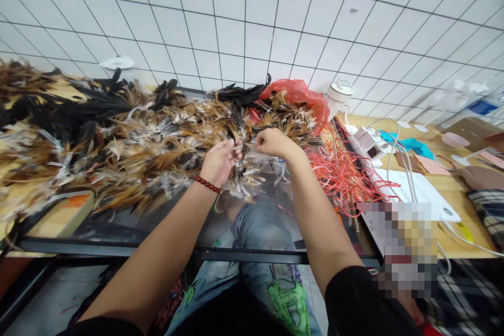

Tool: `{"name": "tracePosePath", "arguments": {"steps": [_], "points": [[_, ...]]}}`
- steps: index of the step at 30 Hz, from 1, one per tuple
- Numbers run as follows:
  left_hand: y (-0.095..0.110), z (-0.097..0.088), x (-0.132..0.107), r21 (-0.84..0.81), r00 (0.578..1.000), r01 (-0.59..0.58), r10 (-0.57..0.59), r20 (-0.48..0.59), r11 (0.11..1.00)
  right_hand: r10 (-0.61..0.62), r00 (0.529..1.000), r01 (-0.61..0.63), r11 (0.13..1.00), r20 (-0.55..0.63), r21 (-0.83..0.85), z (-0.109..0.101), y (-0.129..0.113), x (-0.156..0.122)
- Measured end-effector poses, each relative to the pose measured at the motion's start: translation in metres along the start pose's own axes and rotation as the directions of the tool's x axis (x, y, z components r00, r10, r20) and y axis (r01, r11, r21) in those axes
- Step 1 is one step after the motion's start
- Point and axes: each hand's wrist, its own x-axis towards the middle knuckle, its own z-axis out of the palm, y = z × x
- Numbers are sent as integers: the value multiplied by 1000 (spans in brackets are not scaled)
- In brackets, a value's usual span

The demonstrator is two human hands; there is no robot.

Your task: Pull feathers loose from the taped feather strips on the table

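Over the glass tabletop, my left hand point(220, 161) is closed in a pinch on what looks like a dark feather point(237, 122), which stands up just above the fingertips. A red bead bracelet point(207, 184) circles that wrist. Close by on the right, my right hand point(272, 142) is curled with its fingers pressed together; whatever they grip is hidden. Beneath and around both hands spreads a heap of brown, white and black feathers point(157, 142), some with pale ties at their ends.
A red plastic bag point(296, 95) lies behind the feathers, beside a white lidded container point(339, 95). Red strings point(338, 170) are tangled at the right. Beyond them are a white power adapter point(370, 143), cables and a white board point(421, 194). A tiled wall point(244, 16) closes off the back.
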Motion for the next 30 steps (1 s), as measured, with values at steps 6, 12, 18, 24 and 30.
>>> {"name": "tracePosePath", "arguments": {"steps": [6, 12, 18, 24, 30], "points": [[-1, 0, 0, -8, 1000, 10, -10, -5, 1000, -107, 991, 34, 770, 76, 637, -13, 7, -4], [1, 1, -2, 36, 999, 52, -53, 10, 998, -219, 970, 217, 577, -107, 787, 0, -4, 4], [2, 3, -4, 69, 997, 70, -73, 36, 995, -147, 978, 202, 531, -145, 823, 20, -15, 15], [0, 2, -3, 78, 994, 81, -86, 62, 994, -105, 973, 226, 607, -205, 762, 24, -21, 15], [0, 0, -3, 93, 986, 116, -126, 112, 989, -117, 957, 269, 702, -265, 660, 25, -18, 16]]}}
